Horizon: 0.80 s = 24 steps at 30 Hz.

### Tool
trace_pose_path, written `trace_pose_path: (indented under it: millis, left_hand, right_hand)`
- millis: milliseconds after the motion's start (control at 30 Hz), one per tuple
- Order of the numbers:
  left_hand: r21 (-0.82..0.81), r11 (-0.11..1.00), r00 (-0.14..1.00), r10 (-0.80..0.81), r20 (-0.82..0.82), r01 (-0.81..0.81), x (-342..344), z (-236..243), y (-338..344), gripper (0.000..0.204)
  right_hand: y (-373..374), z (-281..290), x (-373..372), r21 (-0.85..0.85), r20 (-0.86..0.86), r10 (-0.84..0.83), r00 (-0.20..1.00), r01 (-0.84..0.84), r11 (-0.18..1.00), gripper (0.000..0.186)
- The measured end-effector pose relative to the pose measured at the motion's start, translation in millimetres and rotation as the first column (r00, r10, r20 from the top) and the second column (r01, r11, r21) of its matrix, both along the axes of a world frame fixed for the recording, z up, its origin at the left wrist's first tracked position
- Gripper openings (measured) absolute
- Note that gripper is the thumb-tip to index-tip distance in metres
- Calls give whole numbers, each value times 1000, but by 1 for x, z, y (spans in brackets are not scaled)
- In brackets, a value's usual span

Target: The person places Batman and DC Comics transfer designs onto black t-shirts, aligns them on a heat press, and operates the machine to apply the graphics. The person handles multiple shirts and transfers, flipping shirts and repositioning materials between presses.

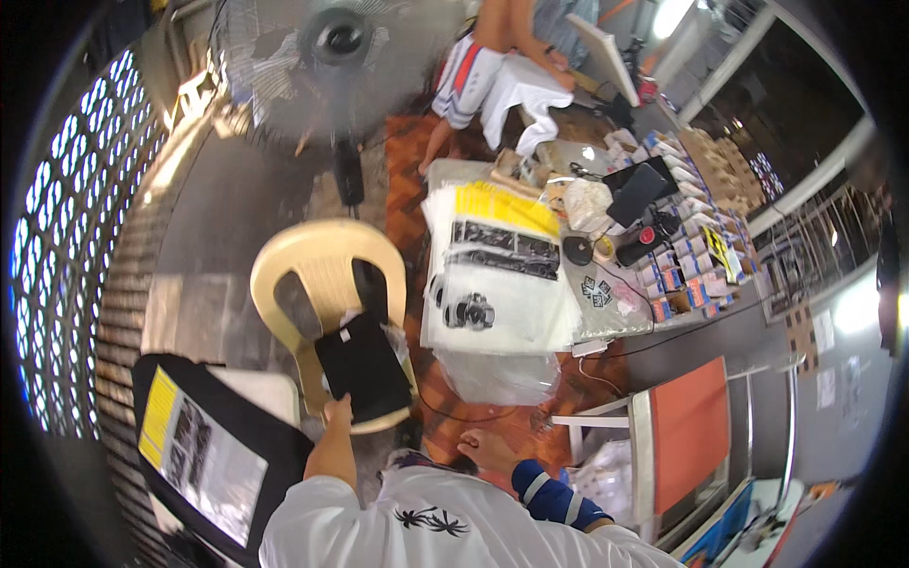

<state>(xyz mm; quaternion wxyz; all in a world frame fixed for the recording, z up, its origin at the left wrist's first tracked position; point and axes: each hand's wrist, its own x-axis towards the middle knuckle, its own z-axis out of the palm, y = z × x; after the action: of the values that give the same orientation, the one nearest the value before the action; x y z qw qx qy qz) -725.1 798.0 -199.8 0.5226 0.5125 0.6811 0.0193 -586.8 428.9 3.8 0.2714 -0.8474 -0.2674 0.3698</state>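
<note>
My left hand [338, 409] is closed on the near left corner of a folded black cloth [365, 364], probably a shirt. The cloth lies on the seat of a cream plastic chair [327, 248], with some clear plastic showing at its edges. My right hand [488, 449] hovers in front of my body, its fingers loosely curled and nothing visible in them. A dark blue sleeve with pale stripes covers the right forearm. Left of the chair, a black shirt [284, 445] is spread out with a yellow, grey and black printed sheet [204, 454] lying on it.
A table ahead holds a stack of printed sheets [502, 312], a black bottle-like item and small boxes [696, 275]. A fan [339, 43] stands at the far left. A red-topped flat board [691, 431] is on the right. Another person [502, 57] is at the back.
</note>
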Motion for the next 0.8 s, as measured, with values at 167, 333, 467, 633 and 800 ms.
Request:
trace_pose_path:
  millis: [167, 333, 467, 633, 800]
  left_hand:
    - [-53, 880, 822, -417, 389, 472, 27, 77, 9, 16]
    - [-222, 617, 511, -341, 789, 755, 63, 280, -69, 19]
    - [-229, 206, 289, -340, 895, 951, 64, 302, -127, 41]
    - [-73, -79, -13, -759, 652, 994, 71, 285, -196, 40]
    - [177, -452, -483, -770, 417, 874, 47, 296, -259, 39]
  right_hand:
    - [-6, -76, 14, 128, 223, -71, 972, 43, 991, 39]
    - [-28, -53, -8, -92, -758, -548, 354, 774, 627, 54]
    - [-80, -58, -9, -51, -989, -148, -22, 979, 199, 62]
    - [-131, 111, -22, 320, -893, 271, 360, 930, -183, 65]
    - [-219, 128, -69, 464, -874, -68, 480, 788, -404, 67]
